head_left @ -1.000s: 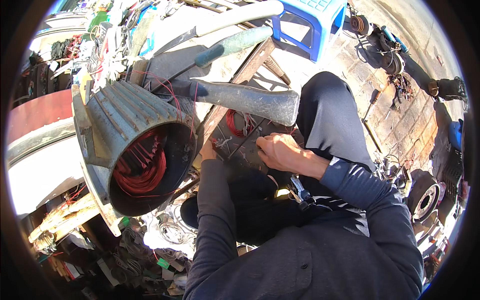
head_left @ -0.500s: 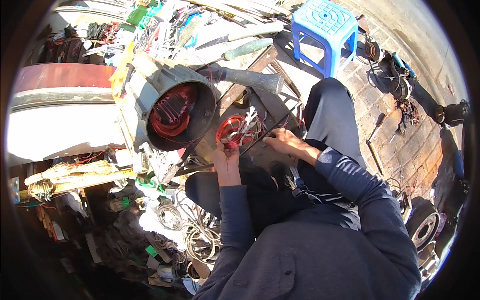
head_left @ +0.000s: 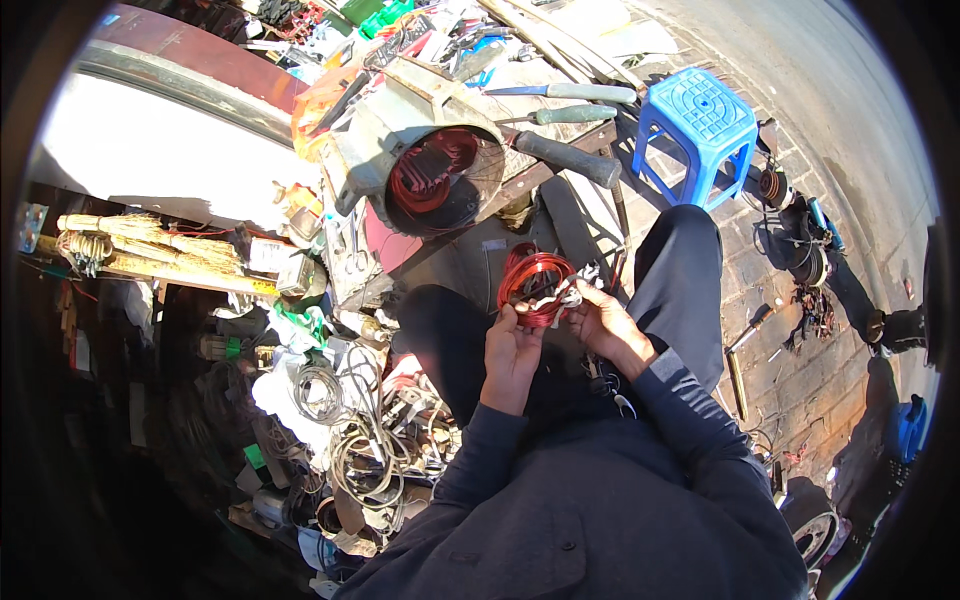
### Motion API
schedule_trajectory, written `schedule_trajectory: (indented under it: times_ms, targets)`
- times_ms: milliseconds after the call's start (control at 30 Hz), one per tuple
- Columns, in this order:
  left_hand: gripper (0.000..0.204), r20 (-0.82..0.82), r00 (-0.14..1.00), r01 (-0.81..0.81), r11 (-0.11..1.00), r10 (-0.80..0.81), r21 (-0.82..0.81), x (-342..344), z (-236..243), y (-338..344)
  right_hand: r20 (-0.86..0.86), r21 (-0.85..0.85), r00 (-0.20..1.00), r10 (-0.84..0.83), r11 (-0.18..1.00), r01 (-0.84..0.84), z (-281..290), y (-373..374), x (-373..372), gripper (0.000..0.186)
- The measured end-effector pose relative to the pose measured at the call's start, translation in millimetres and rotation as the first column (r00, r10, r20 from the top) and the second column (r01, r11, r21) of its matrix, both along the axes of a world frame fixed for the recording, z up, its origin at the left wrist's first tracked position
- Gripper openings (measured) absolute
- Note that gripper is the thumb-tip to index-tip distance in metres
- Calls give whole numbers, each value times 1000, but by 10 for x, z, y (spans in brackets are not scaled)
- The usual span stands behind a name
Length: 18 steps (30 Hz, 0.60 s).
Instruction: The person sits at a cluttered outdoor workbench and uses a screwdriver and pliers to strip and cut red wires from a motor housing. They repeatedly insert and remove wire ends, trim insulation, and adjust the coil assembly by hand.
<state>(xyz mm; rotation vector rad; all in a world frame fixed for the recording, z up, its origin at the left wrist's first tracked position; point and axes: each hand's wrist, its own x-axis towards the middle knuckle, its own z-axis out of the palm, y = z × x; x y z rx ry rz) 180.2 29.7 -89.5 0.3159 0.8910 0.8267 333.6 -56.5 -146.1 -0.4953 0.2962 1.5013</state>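
Note:
A coil of red enamelled wire [head_left: 536, 282], tangled with white strips [head_left: 582, 279], is held between both hands over my lap. My left hand [head_left: 510, 352] grips the coil's lower left side with bent fingers, palm turned up. My right hand [head_left: 610, 330] pinches it at the lower right, by the white strips. Above them a grey finned motor housing [head_left: 375, 140] lies on its side on a cluttered bench, with red windings [head_left: 420, 185] inside. A black-handled tool [head_left: 570, 157] and a pale green-handled tool [head_left: 570, 114] lie to its right.
A blue plastic stool [head_left: 700, 110] stands at the upper right on paving [head_left: 815, 390] strewn with motor parts and tools. Straw bundles [head_left: 165, 240] lie on a plank at left. Cables [head_left: 355, 455] and scrap fill the lower left. A person's dark shoe [head_left: 900, 330] shows at the far right edge.
The red coil has come up from below the bench into both hands, which have moved closer together. The view has shifted, putting the housing higher and farther right in the picture.

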Motion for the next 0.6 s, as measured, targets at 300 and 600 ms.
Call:
schedule_trajectory:
  times_ms: [300,600]
  targets:
    - [19,242,967,34,979,-84,202,-79,-48,-365,269,-18,957,105,994,-104,305,177,-26,25]
    - [34,426,797,479,878,-428,-15,-330,41,-599,913,-336,93,398,860,-384,1082,314,488,31]
